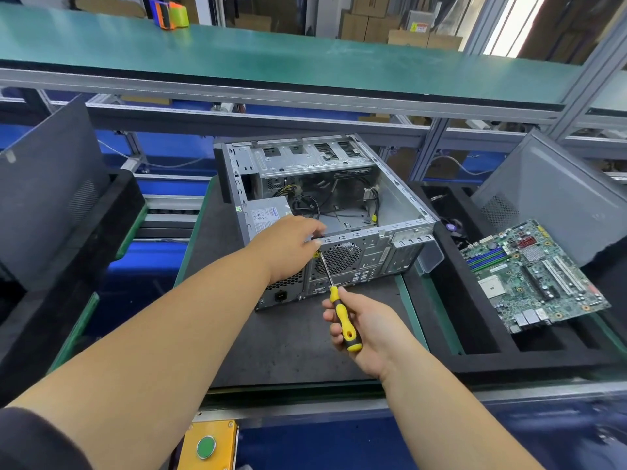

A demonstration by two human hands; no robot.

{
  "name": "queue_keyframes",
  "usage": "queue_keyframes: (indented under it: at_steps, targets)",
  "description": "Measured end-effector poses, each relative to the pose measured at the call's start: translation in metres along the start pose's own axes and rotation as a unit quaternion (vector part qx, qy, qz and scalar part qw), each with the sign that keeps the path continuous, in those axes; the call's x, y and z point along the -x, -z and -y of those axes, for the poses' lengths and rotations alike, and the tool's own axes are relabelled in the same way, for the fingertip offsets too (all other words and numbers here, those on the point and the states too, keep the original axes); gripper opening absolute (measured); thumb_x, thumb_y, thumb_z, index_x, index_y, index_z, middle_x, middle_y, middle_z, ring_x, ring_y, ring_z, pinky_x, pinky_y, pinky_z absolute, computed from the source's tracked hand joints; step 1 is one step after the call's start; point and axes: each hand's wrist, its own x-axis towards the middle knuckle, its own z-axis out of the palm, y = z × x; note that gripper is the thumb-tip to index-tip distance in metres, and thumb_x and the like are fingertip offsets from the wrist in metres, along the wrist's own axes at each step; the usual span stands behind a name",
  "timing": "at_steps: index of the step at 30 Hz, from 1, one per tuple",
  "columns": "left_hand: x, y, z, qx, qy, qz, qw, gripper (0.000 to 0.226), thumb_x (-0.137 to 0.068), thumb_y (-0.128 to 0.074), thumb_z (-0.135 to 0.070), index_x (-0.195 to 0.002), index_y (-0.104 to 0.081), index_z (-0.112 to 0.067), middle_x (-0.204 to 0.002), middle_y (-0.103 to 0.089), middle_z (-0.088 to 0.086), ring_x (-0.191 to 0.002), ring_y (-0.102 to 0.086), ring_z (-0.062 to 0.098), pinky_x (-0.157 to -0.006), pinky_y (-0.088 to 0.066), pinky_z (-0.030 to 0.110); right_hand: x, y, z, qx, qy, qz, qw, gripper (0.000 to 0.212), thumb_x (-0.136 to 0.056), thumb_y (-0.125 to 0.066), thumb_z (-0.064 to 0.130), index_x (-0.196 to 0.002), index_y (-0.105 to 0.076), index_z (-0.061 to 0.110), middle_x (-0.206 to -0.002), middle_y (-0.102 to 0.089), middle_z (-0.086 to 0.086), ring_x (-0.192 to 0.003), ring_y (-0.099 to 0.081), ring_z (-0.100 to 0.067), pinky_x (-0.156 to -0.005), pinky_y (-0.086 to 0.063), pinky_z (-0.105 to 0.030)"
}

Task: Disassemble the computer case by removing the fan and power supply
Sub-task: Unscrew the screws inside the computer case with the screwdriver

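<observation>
Starting at 9 o'clock: a dark side panel (51, 184) leans tilted in a black foam-lined tray (112, 212) at the left edge. Blue floor or framing shows beneath the rails. Low at 6 o'clock, a yellow box with a green button (207, 447) sits under the tabletop edge.

Centre: dark grey tabletop (288, 351), green-edged, carries the computer case (325, 212), lying on its side, open side up, rear panel toward the viewer. Power supply (266, 217) sits inside at the case's near-left corner, label up. Round fan grille (339, 257) shows in the rear panel, just right of the power supply. Loose black cables lie on the case floor.

Left hand (288, 245) rests on the case's top rear edge, fingers curled over the rim, thumb on the outer face; that grip is closed on the case. Right hand (363, 329), at 5 o'clock of the case, has its grip closed round a yellow-and-black screwdriver (342, 317); shaft angles up-left to the rear panel beside the fan grille.

At 3 o'clock: a second black foam tray (475, 347) holds a green motherboard (532, 276), tilted. A grey side panel (556, 195) leans behind it.

At 12 o'clock: a long green shelf (305, 59) on aluminium framing spans the width; an orange, blue and green object (171, 15) sits on it at 11 o'clock. Cardboard boxes (369, 27) stack beyond.
</observation>
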Motion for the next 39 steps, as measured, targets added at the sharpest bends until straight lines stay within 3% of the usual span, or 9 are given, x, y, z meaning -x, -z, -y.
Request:
queue_keyframes:
  at_steps: [3,5,7,12,15,19,21,28,39]
  targets:
    - [0.012,0.005,-0.006,0.144,0.012,-0.097,0.985,0.037,-0.102,-0.045,-0.025,-0.138,-0.052,-0.027,-0.139,-0.051,-0.006,-0.129,-0.044,0.010,-0.106,-0.032,0.025,0.001,0.001,0.003,0.002,0.003,-0.005,1.000,0.031,-0.099,-0.056,0.029,-0.088,-0.068,0.003,-0.061,-0.064,-0.004,-0.044,-0.050,-0.010,-0.040,-0.040,-0.019]
    - [0.024,0.006,-0.012,0.239,0.026,-0.183,0.953,0.027,-0.100,-0.048,-0.020,-0.123,-0.062,-0.027,-0.123,-0.061,-0.008,-0.117,-0.053,0.007,-0.101,-0.040,0.024,0.001,0.002,0.003,0.007,0.001,-0.008,1.000,0.030,-0.099,-0.057,0.030,-0.087,-0.067,0.004,-0.060,-0.063,-0.003,-0.043,-0.049,-0.010,-0.039,-0.039,-0.019]
    - [0.038,0.004,-0.017,0.324,0.066,-0.207,0.921,0.019,-0.098,-0.051,-0.016,-0.101,-0.067,-0.024,-0.101,-0.068,-0.006,-0.096,-0.061,0.009,-0.088,-0.048,0.024,0.000,0.002,0.003,0.018,0.000,-0.013,1.000,0.030,-0.099,-0.057,0.031,-0.087,-0.067,0.006,-0.060,-0.063,-0.002,-0.043,-0.048,-0.010,-0.039,-0.039,-0.019]
    - [0.058,-0.014,-0.031,0.452,0.238,-0.088,0.855,0.026,-0.096,-0.048,-0.009,-0.079,-0.068,-0.013,-0.070,-0.071,-0.003,-0.064,-0.062,0.009,-0.058,-0.049,0.016,-0.003,0.001,-0.001,0.052,0.026,-0.026,0.998,0.020,-0.096,-0.063,0.030,-0.088,-0.063,0.012,-0.059,-0.063,0.001,-0.041,-0.047,-0.011,-0.040,-0.037,-0.019]
    - [0.057,-0.025,-0.037,0.509,0.318,-0.049,0.799,0.020,-0.097,-0.049,-0.011,-0.089,-0.067,-0.009,-0.082,-0.071,0.004,-0.070,-0.063,0.011,-0.065,-0.051,0.020,-0.004,-0.001,-0.002,0.063,0.042,-0.027,0.997,0.015,-0.094,-0.066,0.027,-0.087,-0.058,0.016,-0.058,-0.062,0.003,-0.040,-0.047,-0.010,-0.040,-0.037,-0.019]
    - [0.050,-0.030,-0.038,0.651,0.375,-0.025,0.659,0.020,-0.099,-0.052,-0.020,-0.102,-0.067,-0.008,-0.093,-0.073,0.004,-0.084,-0.067,0.012,-0.072,-0.054,0.022,-0.002,-0.004,-0.001,0.039,0.035,-0.013,0.999,0.014,-0.093,-0.066,0.026,-0.090,-0.061,0.014,-0.057,-0.061,-0.001,-0.039,-0.047,-0.010,-0.040,-0.038,-0.018]
    - [0.045,-0.032,-0.039,0.686,0.376,-0.026,0.623,0.020,-0.098,-0.052,-0.021,-0.102,-0.068,-0.009,-0.092,-0.074,0.004,-0.085,-0.067,0.011,-0.074,-0.053,0.022,-0.001,-0.003,-0.001,0.024,0.026,-0.007,0.999,0.019,-0.094,-0.064,0.030,-0.090,-0.063,0.011,-0.059,-0.062,-0.005,-0.041,-0.048,-0.012,-0.041,-0.040,-0.020]
    - [0.035,-0.034,-0.042,0.703,0.375,-0.050,0.602,0.015,-0.097,-0.055,-0.019,-0.099,-0.068,-0.011,-0.081,-0.076,-0.001,-0.080,-0.067,0.008,-0.067,-0.050,0.021,-0.002,-0.001,0.002,0.024,0.000,0.011,1.000,0.035,-0.102,-0.046,0.029,-0.098,-0.068,0.002,-0.062,-0.063,-0.009,-0.045,-0.050,-0.012,-0.042,-0.042,-0.022]
    - [0.029,-0.036,-0.049,0.689,0.381,-0.061,0.613,0.013,-0.096,-0.059,-0.023,-0.093,-0.070,-0.016,-0.077,-0.076,-0.006,-0.062,-0.069,0.001,-0.060,-0.049,0.015,-0.008,0.004,-0.002,0.121,0.076,-0.019,0.990,0.012,-0.093,-0.067,0.023,-0.094,-0.064,0.011,-0.064,-0.064,-0.002,-0.050,-0.056,-0.010,-0.046,-0.044,-0.023]
